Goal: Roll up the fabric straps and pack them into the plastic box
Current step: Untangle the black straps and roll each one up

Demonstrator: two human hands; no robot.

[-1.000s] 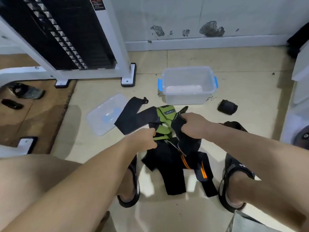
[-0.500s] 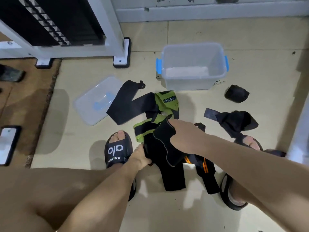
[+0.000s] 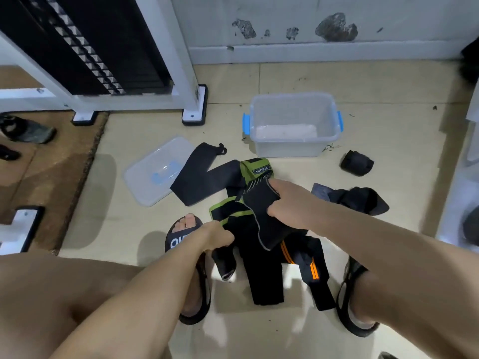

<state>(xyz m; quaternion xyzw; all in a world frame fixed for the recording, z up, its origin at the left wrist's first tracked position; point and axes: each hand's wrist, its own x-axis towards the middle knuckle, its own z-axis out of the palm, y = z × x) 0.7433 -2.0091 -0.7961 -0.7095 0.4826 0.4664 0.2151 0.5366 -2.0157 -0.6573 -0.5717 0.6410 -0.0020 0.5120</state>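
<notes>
A pile of fabric straps lies on the tiled floor between my feet. My right hand (image 3: 287, 203) pinches the upper end of a black strap (image 3: 261, 216) with a grey edge. My left hand (image 3: 216, 237) grips the lower end of that strap, whose tail hangs down beside my sandal. Under it lie a green and black strap (image 3: 255, 167), a black strap with orange stripes (image 3: 311, 265) and a wide black strap (image 3: 199, 174). The clear plastic box (image 3: 295, 149) with blue latches stands open beyond the pile. One rolled black strap (image 3: 356, 163) sits to its right.
The box's clear lid (image 3: 153, 174) lies flat at the left of the pile. Another loose black strap (image 3: 360, 198) lies right of my right hand. A white gym machine frame (image 3: 191, 110) stands at the back left, beside a brown mat (image 3: 49, 177). The wall runs behind the box.
My view rose and pulled back. My hands spread apart along the black strap: the left went down and left by my sandal, the right stays at the upper end.
</notes>
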